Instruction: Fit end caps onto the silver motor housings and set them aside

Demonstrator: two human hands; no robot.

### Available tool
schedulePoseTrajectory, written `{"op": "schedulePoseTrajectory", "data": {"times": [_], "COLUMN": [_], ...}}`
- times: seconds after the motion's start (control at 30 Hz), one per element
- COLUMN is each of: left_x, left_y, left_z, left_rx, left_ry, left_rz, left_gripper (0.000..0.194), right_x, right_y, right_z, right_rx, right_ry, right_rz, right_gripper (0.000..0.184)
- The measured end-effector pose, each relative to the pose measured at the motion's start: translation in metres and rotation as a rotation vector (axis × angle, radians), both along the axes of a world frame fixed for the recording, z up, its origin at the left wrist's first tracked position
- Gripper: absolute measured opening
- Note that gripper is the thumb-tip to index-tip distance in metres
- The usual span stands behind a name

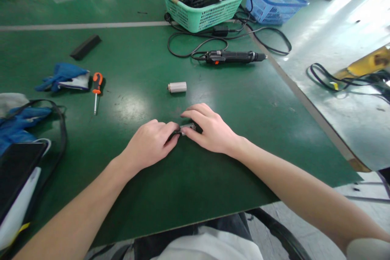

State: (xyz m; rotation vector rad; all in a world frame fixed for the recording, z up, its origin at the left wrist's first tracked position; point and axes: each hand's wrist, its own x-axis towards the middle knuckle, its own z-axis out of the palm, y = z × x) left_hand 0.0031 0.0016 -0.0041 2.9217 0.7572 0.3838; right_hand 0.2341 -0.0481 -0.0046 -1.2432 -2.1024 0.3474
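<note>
My left hand (155,141) is closed in a pinch on a small dark piece (172,135), mostly hidden by the fingers. Just to its right, my right hand (210,130) has thumb and fingers closed round a small silver metal cylinder (187,128). The dark piece and the cylinder meet end to end between the hands, low over the green mat; whether they are joined I cannot tell. Beyond the hands, a similar silver cylinder (177,87) lies on its side.
A black electric screwdriver (234,57) with its cord lies behind. Farther back stand a green basket (201,18) of cabled parts and a blue basket (274,4). At left are an orange-handled screwdriver (97,85), a black block (85,47), blue gloves (65,75) and a phone (20,170).
</note>
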Motion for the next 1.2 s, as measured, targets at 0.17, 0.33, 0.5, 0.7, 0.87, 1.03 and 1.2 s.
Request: {"op": "schedulePoseTrajectory", "data": {"times": [0.17,0.33,0.5,0.7,0.87,1.03,1.2], "left_x": [0.001,0.0,0.0,-0.001,0.001,0.004,0.002], "left_y": [0.0,0.0,0.002,0.002,0.002,0.001,0.001], "left_z": [0.003,0.004,0.002,-0.001,-0.001,0.0,0.001], "left_rx": [-0.032,-0.047,-0.059,-0.064,-0.043,-0.017,-0.02], "left_ry": [0.012,0.023,0.031,0.024,-0.011,-0.024,-0.016], "left_rz": [0.013,0.016,0.019,0.027,0.02,0.016,0.02], "left_gripper": [0.014,0.015,0.015,0.014,0.012,0.012,0.013], "right_x": [0.001,0.001,0.002,0.011,0.012,0.011,0.014], "right_y": [0.064,0.139,0.149,0.09,0.062,0.06,0.06], "right_z": [0.002,-0.009,-0.009,-0.002,-0.006,-0.013,-0.015], "right_rx": [0.067,-0.006,-0.032,-0.044,-0.049,-0.022,-0.041], "right_ry": [-0.106,-0.235,-0.264,-0.163,-0.092,-0.049,0.008], "right_rz": [-0.121,-0.163,-0.162,0.039,0.042,0.03,0.005], "right_gripper": [0.039,0.044,0.032,0.031,0.035,0.051,0.049]}}
